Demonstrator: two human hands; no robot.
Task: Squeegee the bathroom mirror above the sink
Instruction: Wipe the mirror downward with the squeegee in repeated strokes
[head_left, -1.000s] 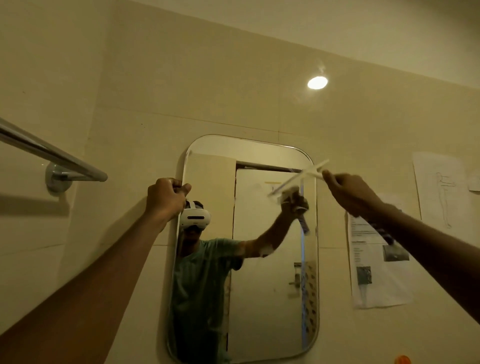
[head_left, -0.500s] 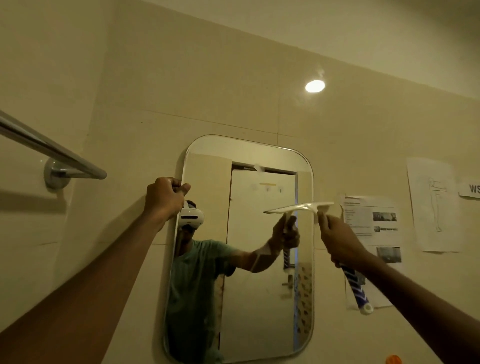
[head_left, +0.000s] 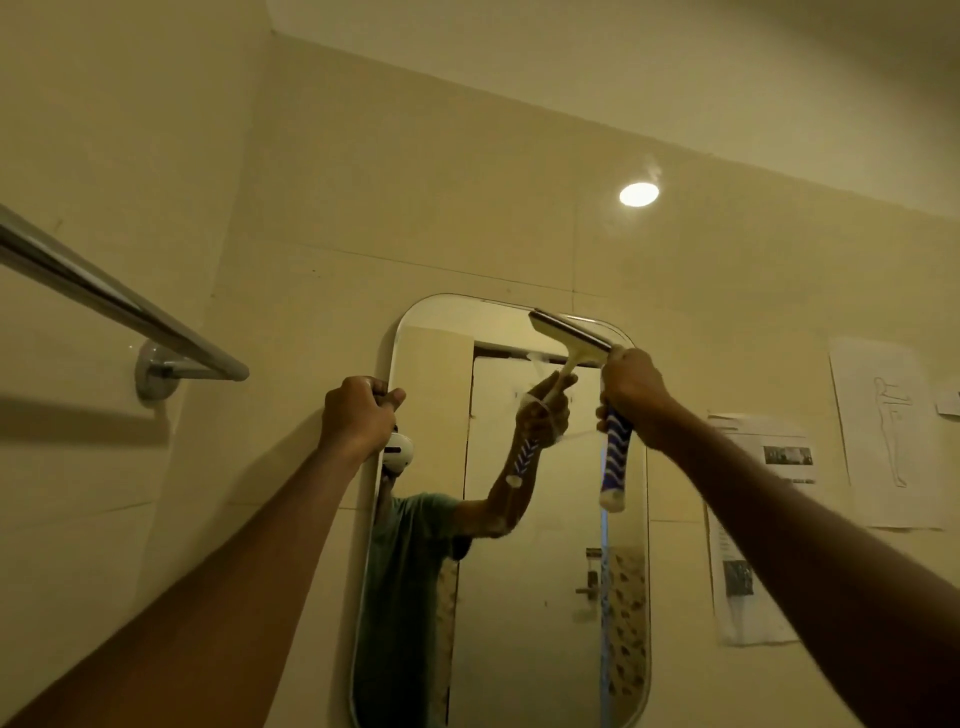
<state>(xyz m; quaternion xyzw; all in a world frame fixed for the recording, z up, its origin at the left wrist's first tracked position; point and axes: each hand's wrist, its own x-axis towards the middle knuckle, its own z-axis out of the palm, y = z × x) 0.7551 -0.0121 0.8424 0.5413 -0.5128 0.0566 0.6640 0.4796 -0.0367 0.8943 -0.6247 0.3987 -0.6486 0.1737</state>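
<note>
The squeegee (head_left: 569, 331) had risen from mid-height to the rounded top right corner of the mirror (head_left: 524, 597), its flat pale blade against the glass. The right hand (head_left: 636, 395) gripped its blue-and-white wavy-patterned handle; the left hand (head_left: 358, 415) curled round the mirror's smooth left edge.

blue-and-white wavy-striped squeegee handle (head_left: 614, 462), cream wall tiles (head_left: 441, 218), chrome towel bar (head_left: 119, 301)

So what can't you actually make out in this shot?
Head view:
Sink: below the frame's bottom edge.
Mirror: bottom cut off by that edge.
Wall papers: print too small and blurred.
Left hand: curled fingers hide whether it holds anything.
Squeegee: blade's contact with the glass, unclear from this angle.
</note>
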